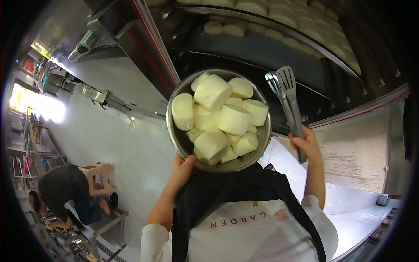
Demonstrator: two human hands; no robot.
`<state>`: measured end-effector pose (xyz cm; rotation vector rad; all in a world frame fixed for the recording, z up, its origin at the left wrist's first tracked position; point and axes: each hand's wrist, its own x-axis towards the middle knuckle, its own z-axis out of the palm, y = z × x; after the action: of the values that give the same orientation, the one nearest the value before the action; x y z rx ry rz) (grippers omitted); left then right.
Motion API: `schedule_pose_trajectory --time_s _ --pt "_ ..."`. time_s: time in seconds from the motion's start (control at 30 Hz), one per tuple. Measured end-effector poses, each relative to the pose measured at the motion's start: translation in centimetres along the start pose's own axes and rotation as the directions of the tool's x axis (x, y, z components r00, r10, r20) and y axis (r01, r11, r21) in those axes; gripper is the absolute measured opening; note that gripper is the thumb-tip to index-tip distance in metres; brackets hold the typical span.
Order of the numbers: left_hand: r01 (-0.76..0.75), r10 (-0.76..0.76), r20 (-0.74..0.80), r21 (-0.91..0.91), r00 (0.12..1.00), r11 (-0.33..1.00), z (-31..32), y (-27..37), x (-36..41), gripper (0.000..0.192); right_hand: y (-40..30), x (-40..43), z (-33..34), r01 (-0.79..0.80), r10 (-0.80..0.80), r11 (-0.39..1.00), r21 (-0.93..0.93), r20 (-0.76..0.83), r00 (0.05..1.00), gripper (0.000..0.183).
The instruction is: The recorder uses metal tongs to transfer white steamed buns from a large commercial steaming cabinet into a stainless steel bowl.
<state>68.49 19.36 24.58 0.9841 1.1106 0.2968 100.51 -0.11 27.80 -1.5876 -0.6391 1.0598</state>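
Observation:
A round stainless steel bowl [265, 140] piled with white steamed buns [212, 93] is held in front of my apron. My left hand [183, 168] grips its near left rim, with the thumb over the edge. In my right hand [305, 144] is a pair of metal tongs [289, 98] with slotted heads, pointing away from me and holding nothing. The tongs are to the right of the bowl, before an open steamer cabinet [183, 49]. Its upper tray [327, 47] is packed with buns [288, 16]. On the lower tray [258, 49], buns [226, 28] line the far side.
The cabinet's metal door [144, 42] with a latch handle [83, 46] swings out on the left. A stained pale panel [353, 154] is on the right. At lower left, a person [65, 193] bends beside a plastic stool [98, 178] and a metal table [109, 222] near several pots.

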Motion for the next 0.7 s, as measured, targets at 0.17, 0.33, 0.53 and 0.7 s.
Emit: schedule_pose_trajectory --time_s 0.17,0.33,0.53,0.7 --pt "-0.049 0.049 0.009 -0.071 0.999 0.996 -0.3 -2.2 -1.7 0.030 5.5 3.8 3.7 0.187 -0.188 0.982 -0.024 -0.127 0.974 0.046" --pt "-0.071 0.054 -0.116 -0.145 0.992 0.987 -0.2 -3.3 -4.2 0.027 5.9 4.6 6.3 0.127 -0.123 0.991 0.049 -0.088 0.989 0.044" --pt "-0.004 -0.031 -0.117 -0.287 0.993 0.958 -4.4 -5.6 -5.2 0.023 5.7 3.1 9.5 0.173 -0.162 0.975 0.138 -0.092 0.983 0.036" --pt "-0.077 0.002 -0.169 -0.438 0.986 0.896 -7.6 -5.9 -6.5 0.025 5.0 0.6 13.5 0.193 -0.190 0.965 0.176 -0.029 0.981 0.036"
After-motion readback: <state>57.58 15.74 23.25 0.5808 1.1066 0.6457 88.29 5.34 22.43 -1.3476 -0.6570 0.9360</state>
